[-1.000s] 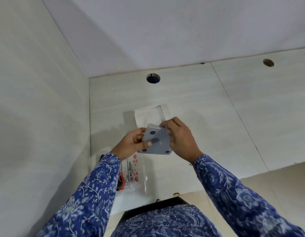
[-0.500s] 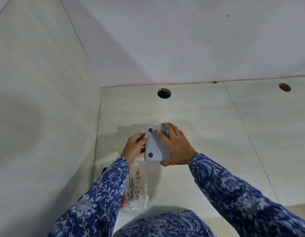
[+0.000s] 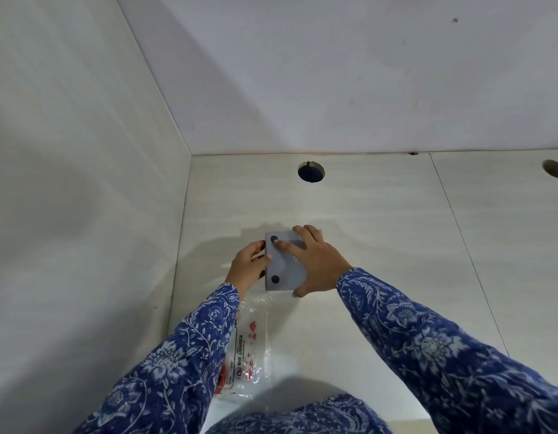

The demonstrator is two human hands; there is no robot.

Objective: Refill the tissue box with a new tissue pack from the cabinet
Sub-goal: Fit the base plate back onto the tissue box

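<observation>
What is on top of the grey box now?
The right hand lies flat across the grey box, beside two dark round feet. The left hand grips its left edge. The palm hides the rest.

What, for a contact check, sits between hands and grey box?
Nothing visible: the left hand holds the grey box from the left, the right hand lies over it; the plastic wrapper lies nearer the person.

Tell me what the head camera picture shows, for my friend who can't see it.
A grey box lies feet up on a pale counter; the left hand grips its side and the right hand lies across its top. A flat clear wrapper lies nearer, partly hidden by the left sleeve.
</observation>
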